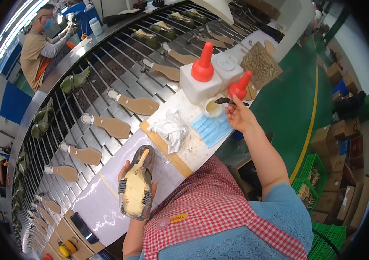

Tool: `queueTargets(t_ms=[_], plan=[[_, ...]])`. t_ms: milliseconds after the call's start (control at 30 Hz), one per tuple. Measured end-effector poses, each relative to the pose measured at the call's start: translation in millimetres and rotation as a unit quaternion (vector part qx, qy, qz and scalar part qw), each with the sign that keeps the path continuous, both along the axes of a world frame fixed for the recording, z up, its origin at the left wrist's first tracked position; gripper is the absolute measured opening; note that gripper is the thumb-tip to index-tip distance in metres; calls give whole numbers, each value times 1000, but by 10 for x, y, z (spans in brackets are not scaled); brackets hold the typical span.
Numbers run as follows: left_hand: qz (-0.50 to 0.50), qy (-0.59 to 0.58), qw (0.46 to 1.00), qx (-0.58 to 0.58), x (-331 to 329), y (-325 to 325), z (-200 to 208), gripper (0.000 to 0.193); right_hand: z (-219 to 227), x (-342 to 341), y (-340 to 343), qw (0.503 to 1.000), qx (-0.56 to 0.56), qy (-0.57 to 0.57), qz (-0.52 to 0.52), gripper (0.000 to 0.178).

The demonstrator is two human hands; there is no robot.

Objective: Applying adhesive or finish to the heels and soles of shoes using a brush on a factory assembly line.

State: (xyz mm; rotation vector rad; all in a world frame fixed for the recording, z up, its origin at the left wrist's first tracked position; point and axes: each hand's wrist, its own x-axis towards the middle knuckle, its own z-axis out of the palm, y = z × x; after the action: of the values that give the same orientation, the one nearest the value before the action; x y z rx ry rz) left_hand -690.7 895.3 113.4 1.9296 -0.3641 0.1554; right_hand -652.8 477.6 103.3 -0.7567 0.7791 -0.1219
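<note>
At seven o'clock, the left hand (153,189) grips an upturned shoe (136,190); at two o'clock, the right hand (239,116) pinches a dark brush-like tool (224,100) beside a white cup (212,114).

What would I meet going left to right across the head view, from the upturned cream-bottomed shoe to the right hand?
Upturned cream-bottomed shoe, crumpled white cloth or paper, light-blue pleated face mask, right hand.
</note>
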Motion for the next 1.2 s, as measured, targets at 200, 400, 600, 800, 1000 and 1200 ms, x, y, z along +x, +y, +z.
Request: queueTargets(t_ms=[200, 400, 600, 800, 1000, 1200], plan=[[31, 119, 975, -187, -189, -215, -104, 90, 220, -75, -59, 966, 123, -226, 18, 22], [29, -30, 986, -164, -198, -377, -503, 90, 949, -433, 996, 927, -121, -325, 142, 23], [15, 4, 976, -219, -252, -365, -540, 86, 907, -614, 1945, 850, -251, -311, 343, 19], [-13, 20, 974, -223, -263, -315, -462, 85, 820, -628, 2123, 821, -273, -283, 413, 17], [-17, 5, 982, -187, -265, -271, -463, 83, 904, -590, 2164, 677, -521, -390, 345, 19], [-21, 4, 985, -169, -286, -242, -426, 83, 894, -656, 2189, 700, -436, -398, 402, 19]])
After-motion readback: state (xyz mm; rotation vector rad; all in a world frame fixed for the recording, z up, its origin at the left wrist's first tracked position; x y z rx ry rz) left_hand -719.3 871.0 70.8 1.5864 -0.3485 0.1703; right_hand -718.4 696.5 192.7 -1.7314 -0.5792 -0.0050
